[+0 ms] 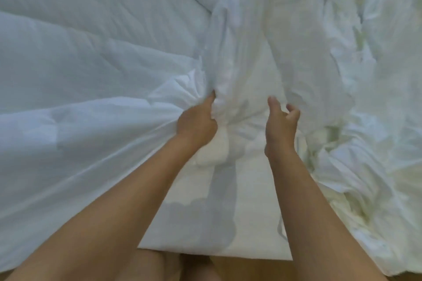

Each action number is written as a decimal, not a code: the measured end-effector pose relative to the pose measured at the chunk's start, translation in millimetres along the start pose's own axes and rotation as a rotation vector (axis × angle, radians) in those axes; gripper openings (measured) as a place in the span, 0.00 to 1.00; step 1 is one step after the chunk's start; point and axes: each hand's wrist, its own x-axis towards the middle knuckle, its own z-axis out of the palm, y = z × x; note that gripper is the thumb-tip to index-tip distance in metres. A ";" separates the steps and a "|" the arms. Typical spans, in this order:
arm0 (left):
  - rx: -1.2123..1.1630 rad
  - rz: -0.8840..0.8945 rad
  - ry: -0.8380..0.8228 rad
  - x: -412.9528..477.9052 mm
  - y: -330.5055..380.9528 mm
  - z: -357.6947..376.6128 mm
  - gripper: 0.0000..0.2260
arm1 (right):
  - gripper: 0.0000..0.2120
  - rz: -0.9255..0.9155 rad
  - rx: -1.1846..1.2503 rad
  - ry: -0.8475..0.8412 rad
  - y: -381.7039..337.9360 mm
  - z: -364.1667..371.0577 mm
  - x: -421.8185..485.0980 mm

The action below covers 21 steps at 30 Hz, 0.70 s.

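1. Bedding is spread across nearly the whole view: a white duvet (pixel 80 102) lies over the left half, and a thinner, crumpled cover (pixel 365 121) is heaped on the right.
2. The left hand (pixel 197 121) is clenched round a bunch of the white duvet near the middle of the view. Its fingers are buried in the cloth, and taut folds are drawn out from the fist toward the left edge.
3. A twisted strand of the cover is seen rising from that same bunch toward the top of the view (whether it is also caught in the fist cannot be told, as the cloth there is blurred).
4. The right hand (pixel 282 121) is held just beside the bunch, on its right, with the palm turned toward the left hand, the thumb raised and the fingers loosely curled. Nothing is gripped by it, and whether it touches the cloth cannot be told.
5. The two hands are set apart, with rumpled cloth between them.
6. A flat bed sheet (pixel 251 201) is exposed below and between the forearms, reaching down to the near edge of the bed.
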 end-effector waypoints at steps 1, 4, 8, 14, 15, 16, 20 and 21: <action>0.084 0.104 -0.074 -14.4 3.4 13.5 0.30 | 0.39 0.009 0.066 -0.112 -8.4 7.6 0.9; 0.340 0.400 -0.269 -51.3 5.4 46.3 0.30 | 0.47 0.006 0.042 -0.183 -25.5 21.9 15.5; 0.428 0.555 -0.494 -70.7 -9.4 50.0 0.28 | 0.25 0.054 -0.128 0.252 17.1 -11.4 35.4; 0.005 0.508 -0.187 -58.7 34.7 54.2 0.34 | 0.12 0.352 -0.323 0.159 151.0 -107.6 -42.0; 0.044 0.553 -0.166 -60.2 51.0 63.1 0.38 | 0.11 0.355 -0.422 0.033 164.2 -112.4 -56.0; 0.084 0.573 -0.184 -63.4 68.4 74.1 0.42 | 0.12 0.335 -0.507 -0.098 172.8 -113.7 -66.4; 0.070 0.377 -0.361 -66.5 135.4 120.6 0.60 | 0.18 0.132 -0.621 -0.309 178.1 -117.6 -74.4; -0.007 0.332 -0.350 -62.5 146.9 129.3 0.59 | 0.24 0.093 -0.581 -0.311 174.7 -122.7 -69.6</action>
